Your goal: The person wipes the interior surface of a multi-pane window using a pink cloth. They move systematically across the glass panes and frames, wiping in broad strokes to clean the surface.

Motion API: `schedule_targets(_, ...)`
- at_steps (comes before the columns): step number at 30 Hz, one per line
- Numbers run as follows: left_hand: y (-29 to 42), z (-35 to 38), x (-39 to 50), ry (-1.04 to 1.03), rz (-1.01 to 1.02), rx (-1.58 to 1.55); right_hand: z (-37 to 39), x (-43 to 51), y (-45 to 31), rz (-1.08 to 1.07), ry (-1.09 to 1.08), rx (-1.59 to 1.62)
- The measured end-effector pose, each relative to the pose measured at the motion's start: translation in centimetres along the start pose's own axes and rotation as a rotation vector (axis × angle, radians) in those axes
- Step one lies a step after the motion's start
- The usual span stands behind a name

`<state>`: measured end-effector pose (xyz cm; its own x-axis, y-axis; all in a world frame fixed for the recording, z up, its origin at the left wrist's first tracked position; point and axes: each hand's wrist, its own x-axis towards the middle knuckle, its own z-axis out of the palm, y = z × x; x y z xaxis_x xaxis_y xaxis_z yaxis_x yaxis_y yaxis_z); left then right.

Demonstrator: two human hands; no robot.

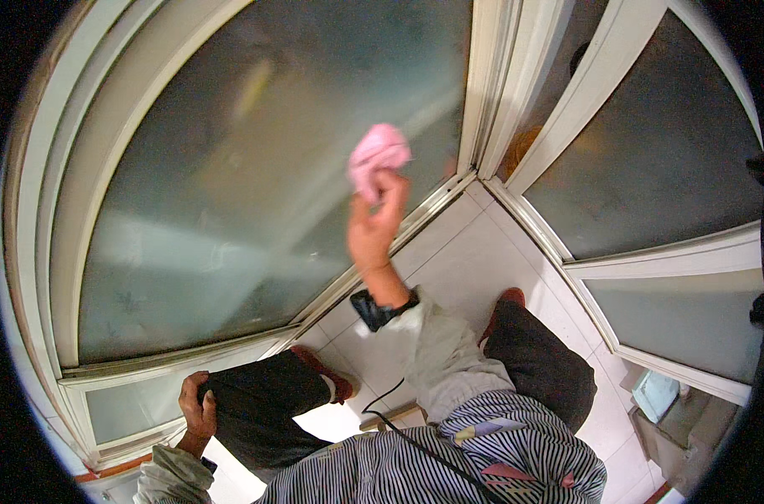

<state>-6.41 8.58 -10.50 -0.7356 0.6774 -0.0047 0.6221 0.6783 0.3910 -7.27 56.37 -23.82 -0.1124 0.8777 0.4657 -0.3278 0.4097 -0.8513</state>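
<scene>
A crumpled pink cloth is pinched in the fingers of my right hand. That arm reaches forward, with the cloth in front of the lower part of a large frosted glass panel; I cannot tell whether it presses on the glass. The cloth and fingers are slightly blurred. My left hand rests on the knee of my dark trousers, fingers curled over it, and holds no object that I can see.
White metal framing meets in a corner ahead, above a floor track. Another frosted panel stands on the right. Pale floor tiles lie between. A light blue object sits at the lower right. A black cable crosses my striped apron.
</scene>
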Motion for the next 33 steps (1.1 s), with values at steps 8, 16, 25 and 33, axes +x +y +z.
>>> schedule_targets(8, 0.0, 0.2, 0.3, -0.019, -0.067, 0.016, -3.2, -0.5, 8.2, 0.139, 0.099, -0.185)
schedule_targets(16, -0.3, 0.1, 1.3, -0.058, -0.003, -0.031, -9.0, -3.8, 29.4, 0.599, 0.318, -0.187)
schedule_targets(25, -0.2, 0.0, 0.4, -0.014, 0.023, 0.019, -4.8, -2.4, 14.9, 0.539, 0.218, -0.018)
schedule_targets(33, -0.5, 0.2, -1.0, 0.043, -0.057, -0.008, 1.7, -5.8, -3.5, -0.186, -0.197, 0.054)
